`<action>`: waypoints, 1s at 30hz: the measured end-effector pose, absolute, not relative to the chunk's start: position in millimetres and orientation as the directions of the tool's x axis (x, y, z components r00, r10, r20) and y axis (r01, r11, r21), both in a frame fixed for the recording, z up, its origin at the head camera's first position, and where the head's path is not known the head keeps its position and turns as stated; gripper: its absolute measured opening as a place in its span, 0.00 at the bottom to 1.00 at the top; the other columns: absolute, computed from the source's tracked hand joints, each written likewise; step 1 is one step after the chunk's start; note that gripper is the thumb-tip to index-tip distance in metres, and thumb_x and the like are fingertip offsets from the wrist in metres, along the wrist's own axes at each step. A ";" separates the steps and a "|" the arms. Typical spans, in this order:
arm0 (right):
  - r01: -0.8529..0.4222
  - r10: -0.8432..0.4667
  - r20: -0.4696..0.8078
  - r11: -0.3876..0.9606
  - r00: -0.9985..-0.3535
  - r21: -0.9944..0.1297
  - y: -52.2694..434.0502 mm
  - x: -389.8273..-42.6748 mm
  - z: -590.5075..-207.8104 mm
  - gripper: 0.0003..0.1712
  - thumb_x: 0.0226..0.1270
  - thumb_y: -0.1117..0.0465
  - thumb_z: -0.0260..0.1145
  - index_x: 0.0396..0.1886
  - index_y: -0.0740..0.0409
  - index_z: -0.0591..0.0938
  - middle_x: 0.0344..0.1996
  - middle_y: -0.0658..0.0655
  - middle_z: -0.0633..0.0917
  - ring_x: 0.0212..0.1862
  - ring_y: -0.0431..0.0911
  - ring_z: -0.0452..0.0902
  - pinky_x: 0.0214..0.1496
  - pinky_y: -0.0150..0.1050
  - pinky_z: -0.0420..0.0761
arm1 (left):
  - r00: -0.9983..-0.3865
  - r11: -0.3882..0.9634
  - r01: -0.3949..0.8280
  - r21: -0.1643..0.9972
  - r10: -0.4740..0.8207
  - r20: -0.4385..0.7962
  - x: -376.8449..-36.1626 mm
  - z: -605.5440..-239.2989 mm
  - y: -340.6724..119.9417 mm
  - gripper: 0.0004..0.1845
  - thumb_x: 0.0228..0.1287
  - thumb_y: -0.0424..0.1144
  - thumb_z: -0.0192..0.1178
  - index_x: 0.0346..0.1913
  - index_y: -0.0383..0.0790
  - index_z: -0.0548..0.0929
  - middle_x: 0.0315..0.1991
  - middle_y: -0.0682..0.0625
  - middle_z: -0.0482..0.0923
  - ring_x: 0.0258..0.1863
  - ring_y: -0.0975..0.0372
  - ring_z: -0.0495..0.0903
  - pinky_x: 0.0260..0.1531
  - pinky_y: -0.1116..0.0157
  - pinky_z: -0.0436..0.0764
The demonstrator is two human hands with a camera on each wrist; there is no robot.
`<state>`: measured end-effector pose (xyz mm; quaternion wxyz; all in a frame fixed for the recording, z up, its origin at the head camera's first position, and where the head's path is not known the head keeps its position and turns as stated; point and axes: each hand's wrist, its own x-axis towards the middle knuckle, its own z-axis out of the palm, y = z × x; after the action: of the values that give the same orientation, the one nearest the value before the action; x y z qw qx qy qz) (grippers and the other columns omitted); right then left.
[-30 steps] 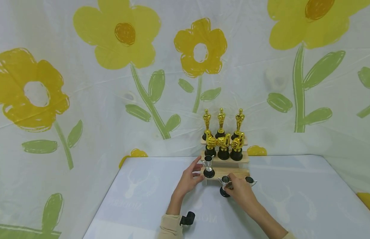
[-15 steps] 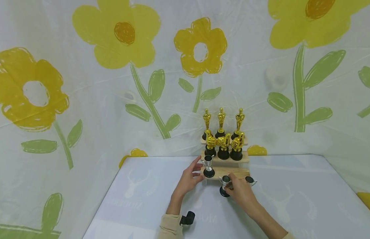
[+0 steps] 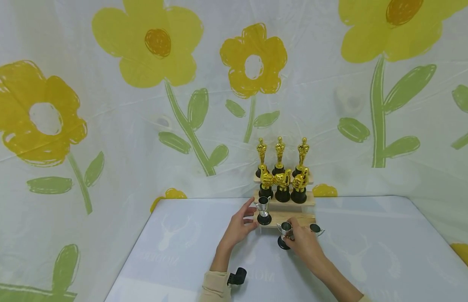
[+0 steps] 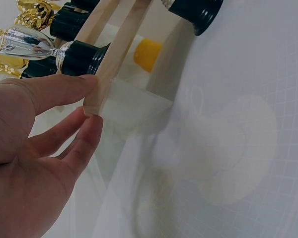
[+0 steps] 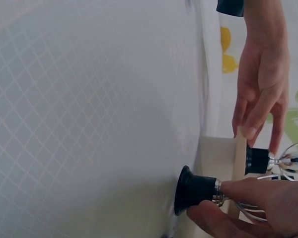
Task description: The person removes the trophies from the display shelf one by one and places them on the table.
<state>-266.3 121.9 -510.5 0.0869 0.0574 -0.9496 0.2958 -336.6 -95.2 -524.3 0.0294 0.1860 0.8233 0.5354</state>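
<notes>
A: So, where is the right hand (image 3: 303, 243)?

B: Low on the bench (image 3: 369, 260), just in front of the wooden stand (image 3: 305, 218). Its fingers are curled round the stem of a small silver cup (image 3: 284, 234) with a black base, and that base rests on the bench. The right wrist view shows the same grip close up: thumb and fingers (image 5: 238, 191) pinch the stem just above the black base (image 5: 193, 191).

A: And the left hand (image 3: 239, 226)?

B: It is at the stand's left end. The fingers are nearly straight, with the tips (image 4: 84, 84) touching the end of the lowest wooden step (image 4: 109, 74). It holds nothing.

A: Anything on that step?

B: A second silver cup (image 3: 263, 208) stands upright on it, just beside the left hand's fingertips. A third one (image 3: 316, 228) sits on the bench beyond the right hand, partly hidden by it, so I cannot tell how it lies.

A: What about the upper steps?

B: The middle step carries three gold thumbs-up trophies (image 3: 283, 184) on black bases, side by side. The top step carries three slim gold statuettes (image 3: 280, 153), also in a row.

A: And around it all?

B: The bench has a pale cover with faint deer prints. Behind hangs a white cloth (image 3: 143, 126) printed with big yellow flowers and green stems. A small black clip (image 3: 237, 277) shows at the left wrist, by the beige sleeve (image 3: 215, 289).
</notes>
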 end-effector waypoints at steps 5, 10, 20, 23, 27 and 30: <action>-0.166 -0.058 0.211 0.825 -0.976 -0.540 120.7 -264.9 -508.9 0.23 0.49 0.69 0.77 0.43 0.58 0.74 0.29 0.56 0.88 0.32 0.48 0.86 0.26 0.36 0.82 | -0.928 0.356 0.280 0.892 0.338 0.156 -336.8 -523.8 -94.9 0.45 0.59 0.27 0.65 0.77 0.49 0.58 0.61 0.40 0.76 0.59 0.48 0.77 0.58 0.56 0.81; -0.179 -0.070 0.222 0.832 -0.973 -0.524 119.4 -262.7 -505.1 0.25 0.50 0.69 0.76 0.45 0.58 0.74 0.29 0.55 0.88 0.28 0.44 0.84 0.21 0.31 0.76 | -0.927 0.352 0.285 0.891 0.339 0.163 -336.6 -523.3 -95.5 0.45 0.58 0.27 0.66 0.76 0.50 0.58 0.60 0.39 0.76 0.59 0.48 0.77 0.58 0.56 0.81; -0.176 -0.077 0.220 0.858 -0.973 -0.482 119.0 -258.6 -490.6 0.30 0.52 0.64 0.77 0.53 0.60 0.74 0.28 0.57 0.88 0.23 0.41 0.79 0.20 0.32 0.72 | -0.921 0.341 0.305 0.889 0.342 0.185 -334.7 -523.5 -96.2 0.44 0.58 0.26 0.65 0.76 0.50 0.59 0.59 0.39 0.77 0.58 0.47 0.78 0.57 0.56 0.82; -0.175 -0.075 0.221 0.861 -0.972 -0.477 119.8 -257.4 -485.2 0.30 0.52 0.62 0.77 0.54 0.60 0.75 0.30 0.58 0.88 0.25 0.42 0.78 0.22 0.33 0.74 | -0.923 0.355 0.303 0.884 0.339 0.180 -334.7 -523.7 -96.5 0.45 0.58 0.26 0.65 0.76 0.51 0.59 0.59 0.40 0.77 0.58 0.49 0.78 0.56 0.58 0.82; -0.184 -0.084 0.219 0.851 -0.972 -0.491 122.1 -255.5 -477.6 0.30 0.52 0.62 0.77 0.53 0.60 0.75 0.33 0.61 0.88 0.29 0.45 0.83 0.25 0.35 0.79 | -0.925 0.364 0.298 0.882 0.340 0.172 -335.3 -524.0 -97.0 0.45 0.58 0.27 0.66 0.76 0.52 0.58 0.60 0.42 0.77 0.58 0.51 0.78 0.56 0.60 0.82; -0.192 -0.093 0.222 0.856 -0.971 -0.481 124.8 -254.6 -470.6 0.28 0.52 0.60 0.77 0.52 0.59 0.77 0.34 0.61 0.89 0.33 0.50 0.85 0.29 0.41 0.83 | -0.922 0.361 0.300 0.883 0.348 0.171 -335.7 -524.1 -97.2 0.45 0.58 0.27 0.65 0.76 0.51 0.58 0.60 0.42 0.77 0.58 0.49 0.78 0.56 0.60 0.82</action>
<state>-254.6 124.8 -470.6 0.0960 0.0743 -0.9584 0.2583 -335.7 -97.2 -524.1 0.0225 0.1963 0.8245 0.5303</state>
